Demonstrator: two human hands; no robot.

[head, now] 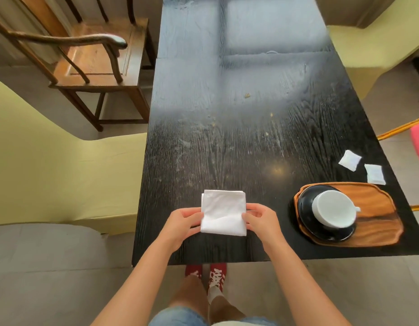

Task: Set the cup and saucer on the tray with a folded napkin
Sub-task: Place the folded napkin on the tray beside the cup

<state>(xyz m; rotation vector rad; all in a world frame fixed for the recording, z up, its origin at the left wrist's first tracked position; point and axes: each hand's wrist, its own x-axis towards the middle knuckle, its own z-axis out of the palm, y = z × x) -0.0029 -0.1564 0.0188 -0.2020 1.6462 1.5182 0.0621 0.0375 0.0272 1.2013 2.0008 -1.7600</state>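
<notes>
A white napkin [223, 211], folded into a square, lies on the black table near its front edge. My left hand [183, 223] pinches the napkin's left edge and my right hand [260, 218] pinches its right edge. To the right, a wooden tray [377, 215] holds a dark saucer [307, 208] at its left end. A white cup [334, 211] stands on the saucer, handle pointing right.
Two small white sachets [349, 160] [375, 174] lie on the table behind the tray. The black table [239, 128] stretches far ahead. A wooden armchair [95, 64] stands at the back left, yellow seats flank the table, and a pink seat edge [418, 142] shows at right.
</notes>
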